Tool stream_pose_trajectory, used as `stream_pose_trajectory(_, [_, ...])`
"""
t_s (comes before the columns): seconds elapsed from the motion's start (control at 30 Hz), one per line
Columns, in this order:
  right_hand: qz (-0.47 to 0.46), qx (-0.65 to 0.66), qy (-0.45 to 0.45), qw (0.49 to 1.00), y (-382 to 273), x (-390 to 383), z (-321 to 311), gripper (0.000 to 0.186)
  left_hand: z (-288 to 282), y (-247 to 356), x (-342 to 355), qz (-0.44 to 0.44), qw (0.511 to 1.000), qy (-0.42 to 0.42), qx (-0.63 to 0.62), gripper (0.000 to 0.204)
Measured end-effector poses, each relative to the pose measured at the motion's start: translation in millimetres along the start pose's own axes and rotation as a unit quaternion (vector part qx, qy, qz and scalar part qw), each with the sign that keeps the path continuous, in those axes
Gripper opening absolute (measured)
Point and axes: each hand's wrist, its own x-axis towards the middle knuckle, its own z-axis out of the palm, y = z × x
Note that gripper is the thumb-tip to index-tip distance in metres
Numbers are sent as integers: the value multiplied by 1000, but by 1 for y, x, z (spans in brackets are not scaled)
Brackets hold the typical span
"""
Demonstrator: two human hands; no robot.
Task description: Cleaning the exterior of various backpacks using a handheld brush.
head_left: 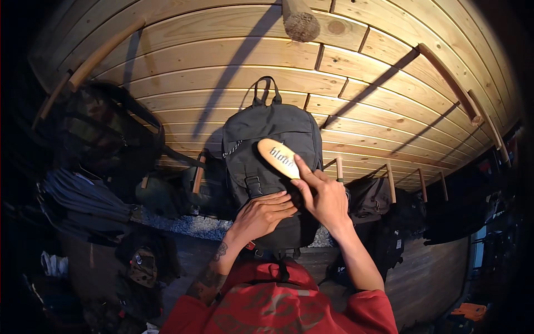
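A black backpack (272,125) stands upright in front of me against the plank wall, its top loop pointing up. In my right hand (325,195) is a light oval wooden brush (273,156) with dark lettering on its back. Thumb and fingers grip its lower right end, and it lies over the upper front of the backpack. Any bristles are hidden beneath it. My left hand (263,214) rests flat on the lower front of the backpack, fingers stretched out, just below a black buckle (253,186).
A thick round wooden post (301,23) juts from the wall above the backpack. Curved wooden rails (453,83) stick out on the right, another rail (105,53) on the left. A dark bag (103,131) hangs at left, a grey bag (367,200) at right. Pale gravel (194,226) lines the wall's foot.
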Motion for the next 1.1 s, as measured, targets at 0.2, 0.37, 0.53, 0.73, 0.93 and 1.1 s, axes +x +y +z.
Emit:
stream_pose_trajectory(0.2, [-37, 51, -55, 996, -8, -6, 5, 51, -3, 3, -3, -40, 998, -33, -18, 29])
stream_pose_trajectory(0.37, [-20, 6, -10, 1000, 12, -20, 1, 51, -4, 3, -1, -15, 1000, 16, -22, 37])
stream_pose_trajectory(0.53, [60, -1, 50, 997, 50, -34, -11, 52, -7, 1, -4, -1, 1000, 5, -21, 46])
stream_pose_trajectory(0.73, [140, -25, 143, 980, 56, -40, -22, 52, -5, 9, 7, 12, 999, -21, -30, 44])
stream_pose_trajectory(0.93, [150, 44, 175, 972, 47, -9, -11, 49, 14, 24, 5, 35, 998, -49, -16, 45])
stream_pose_trajectory(1.1, [47, 34, 97, 994, 6, -2, 5, 54, 19, 29, 10, 30, 996, -77, -28, 44])
